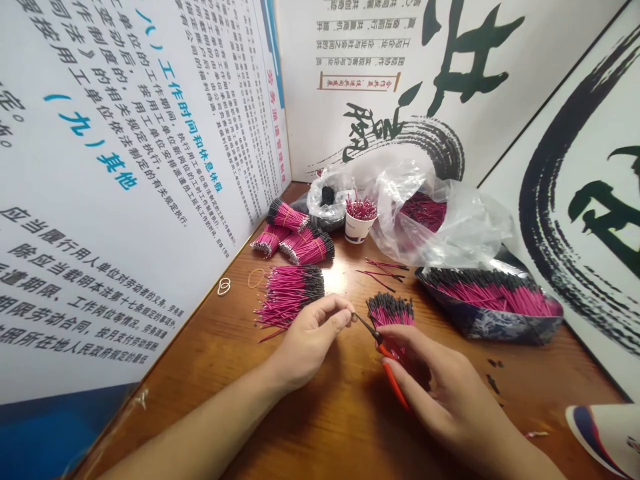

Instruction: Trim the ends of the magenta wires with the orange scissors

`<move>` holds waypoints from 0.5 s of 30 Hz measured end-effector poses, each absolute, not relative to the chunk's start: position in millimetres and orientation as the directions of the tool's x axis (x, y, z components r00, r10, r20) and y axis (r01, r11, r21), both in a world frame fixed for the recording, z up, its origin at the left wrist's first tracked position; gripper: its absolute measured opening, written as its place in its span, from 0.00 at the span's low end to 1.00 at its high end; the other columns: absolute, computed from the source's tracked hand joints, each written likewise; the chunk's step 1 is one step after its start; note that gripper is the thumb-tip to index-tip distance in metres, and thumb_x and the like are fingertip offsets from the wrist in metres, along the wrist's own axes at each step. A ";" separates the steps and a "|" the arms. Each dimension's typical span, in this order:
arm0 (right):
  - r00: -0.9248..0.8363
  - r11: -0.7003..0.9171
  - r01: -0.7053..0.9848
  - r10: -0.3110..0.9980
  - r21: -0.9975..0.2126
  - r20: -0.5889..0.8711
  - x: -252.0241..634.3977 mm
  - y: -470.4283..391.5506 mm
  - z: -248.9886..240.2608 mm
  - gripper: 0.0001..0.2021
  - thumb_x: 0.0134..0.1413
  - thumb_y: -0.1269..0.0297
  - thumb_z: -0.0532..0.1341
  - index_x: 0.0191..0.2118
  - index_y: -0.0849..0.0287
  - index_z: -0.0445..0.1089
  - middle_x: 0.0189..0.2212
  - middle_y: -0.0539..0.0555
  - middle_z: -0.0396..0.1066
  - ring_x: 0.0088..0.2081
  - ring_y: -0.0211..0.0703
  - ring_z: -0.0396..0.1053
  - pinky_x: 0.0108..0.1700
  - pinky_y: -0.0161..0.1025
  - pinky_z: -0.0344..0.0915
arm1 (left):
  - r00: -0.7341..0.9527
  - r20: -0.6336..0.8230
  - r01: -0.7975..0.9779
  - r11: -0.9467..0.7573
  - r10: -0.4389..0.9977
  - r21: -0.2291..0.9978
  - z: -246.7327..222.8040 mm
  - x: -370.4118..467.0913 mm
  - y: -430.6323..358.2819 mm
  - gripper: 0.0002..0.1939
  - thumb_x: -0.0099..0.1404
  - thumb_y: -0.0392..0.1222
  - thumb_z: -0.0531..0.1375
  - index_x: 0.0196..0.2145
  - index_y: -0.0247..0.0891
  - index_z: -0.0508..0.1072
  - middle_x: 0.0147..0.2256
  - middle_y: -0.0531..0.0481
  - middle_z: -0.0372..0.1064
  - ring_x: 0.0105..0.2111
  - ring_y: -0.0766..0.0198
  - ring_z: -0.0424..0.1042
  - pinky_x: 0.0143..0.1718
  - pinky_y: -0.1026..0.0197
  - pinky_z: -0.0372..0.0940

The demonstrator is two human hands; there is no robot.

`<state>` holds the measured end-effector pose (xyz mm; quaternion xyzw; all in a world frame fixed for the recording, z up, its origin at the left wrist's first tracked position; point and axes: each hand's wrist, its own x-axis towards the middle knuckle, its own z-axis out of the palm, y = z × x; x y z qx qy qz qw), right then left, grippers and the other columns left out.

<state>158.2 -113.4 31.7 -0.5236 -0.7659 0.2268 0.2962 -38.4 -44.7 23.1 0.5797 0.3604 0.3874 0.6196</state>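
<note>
While one brown wooden surface (310,433) spreads beneath us, one large, crumpled clear plastic bag (475,227) sits at its far side. One dark blue patterned tray (495,327) stands at right, filled with black-ended pink wires (500,292) too many to count. Our right hand (435,373) grips one pair of red-handled pliers (395,383), tips at our left hand (313,333), whose thumb and forefinger pinch together; we cannot tell what lies between them. Beyond our hands lie two loose wire piles (290,293), then three banded bundles (310,247) at left. One white paper cup (357,230) holds more wires near the bag. Two white rubber bands (226,288) and one orange band (249,277) lie leftmost.
</note>
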 end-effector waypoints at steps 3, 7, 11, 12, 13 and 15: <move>-0.280 0.359 0.664 0.933 -0.656 0.227 158.7 -113.1 30.5 0.11 0.63 0.69 0.56 0.50 0.53 0.65 0.29 0.47 0.75 0.26 0.35 0.72 0.30 0.29 0.67 | 0.445 0.006 -0.064 0.025 0.895 0.998 23.1 -38.6 -44.4 0.08 0.66 0.43 0.56 0.32 0.36 0.68 0.29 0.53 0.60 0.33 0.65 0.59 0.40 0.63 0.58; -0.296 0.366 0.678 0.930 -0.637 0.219 160.4 -113.0 31.7 0.10 0.64 0.68 0.56 0.50 0.52 0.65 0.30 0.46 0.76 0.27 0.35 0.73 0.30 0.30 0.67 | 0.445 0.010 -0.067 0.022 0.895 0.998 22.8 -38.5 -44.1 0.08 0.66 0.42 0.56 0.31 0.36 0.68 0.29 0.53 0.60 0.33 0.65 0.59 0.40 0.63 0.57; -0.315 0.384 0.692 0.922 -0.611 0.223 162.4 -113.3 31.6 0.12 0.64 0.68 0.56 0.52 0.52 0.64 0.33 0.47 0.78 0.30 0.35 0.75 0.33 0.30 0.69 | 0.445 0.008 -0.073 0.027 0.896 0.997 21.7 -38.4 -44.0 0.08 0.67 0.42 0.56 0.32 0.36 0.68 0.30 0.53 0.59 0.33 0.65 0.58 0.40 0.63 0.57; -0.314 0.386 0.693 0.922 -0.610 0.226 162.4 -113.4 31.1 0.12 0.64 0.68 0.56 0.52 0.52 0.64 0.33 0.47 0.77 0.30 0.35 0.75 0.33 0.30 0.69 | 0.445 0.006 -0.073 0.030 0.895 0.997 21.4 -38.4 -44.1 0.08 0.67 0.42 0.56 0.32 0.36 0.68 0.29 0.53 0.59 0.33 0.65 0.58 0.39 0.63 0.57; -0.311 0.385 0.691 0.923 -0.611 0.229 162.2 -113.5 30.4 0.12 0.64 0.68 0.56 0.52 0.52 0.64 0.33 0.47 0.77 0.29 0.35 0.75 0.32 0.30 0.68 | 0.446 0.002 -0.073 0.034 0.895 0.997 21.2 -38.5 -44.2 0.08 0.67 0.42 0.56 0.32 0.36 0.68 0.29 0.53 0.59 0.33 0.65 0.58 0.39 0.62 0.56; -0.301 0.378 0.688 0.925 -0.619 0.231 161.2 -113.7 29.2 0.11 0.64 0.68 0.56 0.51 0.52 0.64 0.31 0.47 0.76 0.27 0.35 0.73 0.30 0.30 0.67 | 0.444 -0.003 -0.074 0.040 0.896 0.996 20.8 -38.6 -44.6 0.07 0.66 0.42 0.56 0.32 0.36 0.68 0.29 0.53 0.59 0.32 0.65 0.57 0.39 0.62 0.56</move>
